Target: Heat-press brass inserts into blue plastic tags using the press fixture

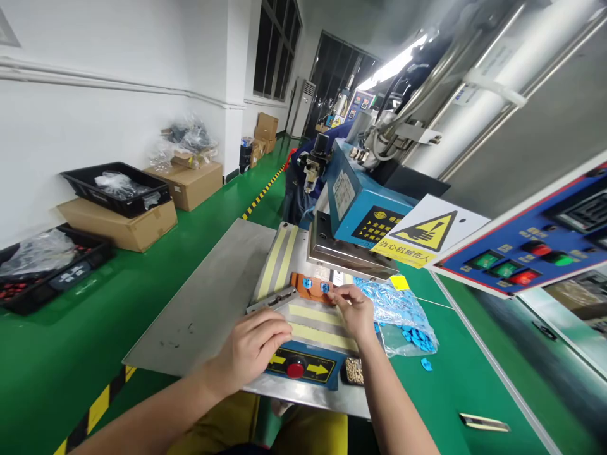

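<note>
Orange block (pixel 313 293), one, lying on the machine bed (pixel 300 248), in front of the near edge of the press's steel block (pixel 348 254). Right hand (pixel 355 311), one: thumb and forefinger are meeting at the orange block's right end; whether they are pinching it or only touching is not showing. Left hand (pixel 256 341), one: fingers are curling close together over the bed's near left part, below a metal bar (pixel 275 299); any grip is staying hidden. Hazards, as judged: a careless nudge from the right fingertips could be tipping a blue piece out of line; a knock from the bar could be skewing the orange block; the press coming down with fingers beneath could be crushing them. Appearance: long, narrow, orange-brown, carrying two small bright blue pieces, the first (pixel 307 284) sitting left of the second (pixel 325 287), which is lying nearer the fingertips.
</note>
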Demonstrator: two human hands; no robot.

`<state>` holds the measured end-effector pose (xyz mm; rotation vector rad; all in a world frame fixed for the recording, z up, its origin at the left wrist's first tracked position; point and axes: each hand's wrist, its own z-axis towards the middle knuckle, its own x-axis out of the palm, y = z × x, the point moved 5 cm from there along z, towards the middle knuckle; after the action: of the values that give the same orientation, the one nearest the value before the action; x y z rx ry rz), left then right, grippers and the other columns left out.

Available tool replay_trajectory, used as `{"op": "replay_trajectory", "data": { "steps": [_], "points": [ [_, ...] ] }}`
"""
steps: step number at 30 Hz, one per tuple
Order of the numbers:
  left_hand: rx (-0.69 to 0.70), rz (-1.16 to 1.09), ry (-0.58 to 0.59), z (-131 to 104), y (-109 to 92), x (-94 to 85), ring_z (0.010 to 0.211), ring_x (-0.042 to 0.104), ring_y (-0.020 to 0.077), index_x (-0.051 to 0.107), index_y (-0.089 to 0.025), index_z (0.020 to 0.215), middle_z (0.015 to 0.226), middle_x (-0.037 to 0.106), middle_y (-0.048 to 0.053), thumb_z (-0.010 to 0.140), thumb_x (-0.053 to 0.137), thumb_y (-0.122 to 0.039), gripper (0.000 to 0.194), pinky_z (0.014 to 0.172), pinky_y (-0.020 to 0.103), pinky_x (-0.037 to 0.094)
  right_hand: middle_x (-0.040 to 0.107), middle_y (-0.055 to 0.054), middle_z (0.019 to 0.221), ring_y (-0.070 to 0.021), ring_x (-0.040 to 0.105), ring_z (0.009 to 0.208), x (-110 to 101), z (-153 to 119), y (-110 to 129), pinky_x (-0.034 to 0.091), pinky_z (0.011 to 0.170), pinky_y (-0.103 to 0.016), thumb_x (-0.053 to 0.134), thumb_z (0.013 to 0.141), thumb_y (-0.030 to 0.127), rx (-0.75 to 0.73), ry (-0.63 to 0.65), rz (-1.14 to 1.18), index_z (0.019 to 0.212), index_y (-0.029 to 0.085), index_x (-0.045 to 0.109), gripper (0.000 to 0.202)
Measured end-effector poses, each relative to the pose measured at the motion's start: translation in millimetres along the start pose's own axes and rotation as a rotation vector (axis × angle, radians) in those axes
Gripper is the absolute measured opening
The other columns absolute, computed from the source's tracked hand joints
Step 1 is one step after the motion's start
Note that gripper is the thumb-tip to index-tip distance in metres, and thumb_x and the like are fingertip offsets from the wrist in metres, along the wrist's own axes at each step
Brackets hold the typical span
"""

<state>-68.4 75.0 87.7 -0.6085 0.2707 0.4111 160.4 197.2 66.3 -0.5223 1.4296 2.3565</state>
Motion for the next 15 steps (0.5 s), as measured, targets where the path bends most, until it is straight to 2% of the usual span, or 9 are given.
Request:
{"op": "replay_trajectory", "data": {
  "steps": [6, 9, 15],
  "points": [
    [-0.020, 0.096, 0.104, 12.1, 14.5, -5.0, 0.072, 0.061, 0.0127, 0.062, -0.019, 0.086, 0.080, 0.065, 0.002, 0.088, 0.052, -0.012, 0.013, 0.065, 0.023, 0.049, 0.065, -0.004, 0.074, -0.0165, 0.057, 0.067, 10.5, 20.9, -12.4, 0.044, 0.062, -0.029, 0.066, 0.075, 0.036, -0.004, 0.084, -0.106, 0.070, 0.020, 0.068, 0.017],
    [-0.034, 0.103, 0.115, 10.9, 18.6, -4.7, 0.073, 0.060, 0.0121, 0.062, -0.019, 0.085, 0.079, 0.064, 0.001, 0.088, 0.052, -0.012, 0.012, 0.065, 0.022, 0.048, 0.066, -0.004, 0.076, -0.0183, 0.059, 0.073, 11.3, 20.1, -10.6, 0.046, 0.067, -0.031, 0.065, 0.076, 0.034, -0.047, 0.114, -0.139, 0.071, 0.021, 0.068, 0.014],
    [-0.065, 0.115, 0.164, 12.2, 26.3, -2.0, 0.076, 0.061, 0.0114, 0.061, -0.019, 0.086, 0.082, 0.064, 0.001, 0.090, 0.051, -0.015, 0.012, 0.068, 0.022, 0.047, 0.068, -0.005, 0.081, -0.0200, 0.062, 0.079, 10.6, 11.1, -10.3, 0.049, 0.072, -0.034, 0.060, 0.080, 0.027, -0.094, 0.076, -0.114, 0.078, 0.022, 0.068, 0.010]
  ]
}}
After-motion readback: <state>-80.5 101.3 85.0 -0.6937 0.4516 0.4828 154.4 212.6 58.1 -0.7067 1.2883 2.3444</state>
